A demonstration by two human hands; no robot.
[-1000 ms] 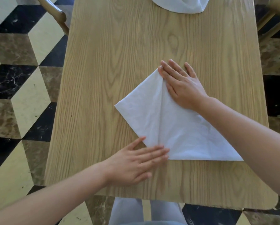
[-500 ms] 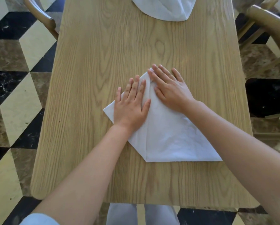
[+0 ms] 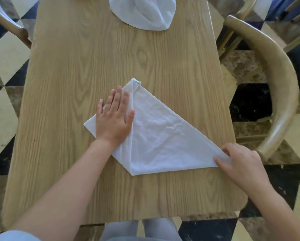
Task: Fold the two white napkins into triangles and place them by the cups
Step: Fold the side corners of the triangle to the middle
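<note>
From the head view, looking down, the white cloth napkin [image 3: 156,134] lies partly folded near the middle of the light wooden table [image 3: 76,66], its shape a wide triangle with a narrower flap laid over along the left side. My left hand [image 3: 113,120] lies flat on that flap, fingers straight and close together, palm pressing the cloth onto the table. My right hand [image 3: 239,162] is at the napkin's right corner near the table edge, its fingers curled and pinching the tip of the cloth between thumb and fingertips. The second white napkin [image 3: 142,13] sits unfolded or loosely bunched at the far end of the table, well apart from the one I am working on; I see no cups here. I judge that I am about to bring this right corner over to match the left flap. To do it well I should keep my left palm firmly down so the layers beneath do not slide, lift the corner only a little, carry it across so its edge meets the centre crease, and then smooth outward from the fold to flatten the wrinkles visible in the middle. A curved wooden chair [image 3: 276,75] stands just beside the table on my right.
</note>
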